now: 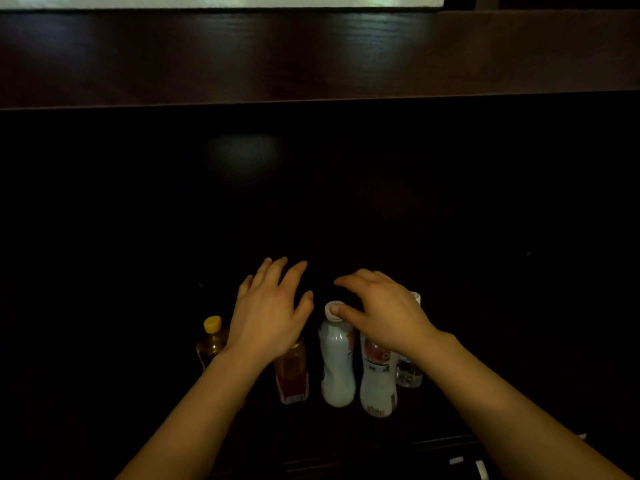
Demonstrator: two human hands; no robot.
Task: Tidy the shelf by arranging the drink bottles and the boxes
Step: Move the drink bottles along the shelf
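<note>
Left hand fingers straight, loose, holding nothing, above red-brown bottle. Right hand fingers spread, slightly bent, gripping nothing; thumb tip at white bottle cap, contact unclear. Five bottles upright in a row on dark shelf: yellow-cap bottle leftmost, then red-brown, white, red-label bottle, clear bottle rightmost.

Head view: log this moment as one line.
left hand: open, over red bottle | right hand: open, thumb at white bottle cap | yellow-capped bottle: leftmost

The shelf is made of dark, grained, glossy wood; the bottles are moulded in shiny plastic.
</note>
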